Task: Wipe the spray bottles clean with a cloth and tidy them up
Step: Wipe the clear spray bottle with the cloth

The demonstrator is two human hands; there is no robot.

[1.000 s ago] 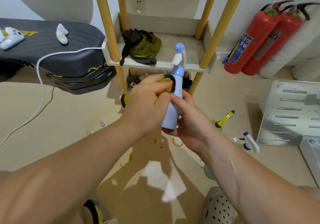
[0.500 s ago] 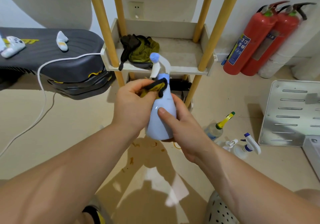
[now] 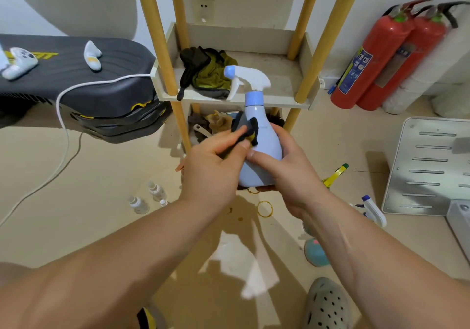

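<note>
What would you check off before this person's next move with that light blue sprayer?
1. Right hand grips the pale blue plastic spray bottle securely: ok.
2. Left hand pinches the dark cloth with yellow patch against the bottle: ok.
3. Bottle upright, white trigger head attached: ok.
4. Bottle wiped fully clean: cannot tell.
5. Bare space on the cream shelf tier beside the crumpled olive rag: ok.
6. Other bottles tidied: not ok; small clear bottles are on the floor.
</note>
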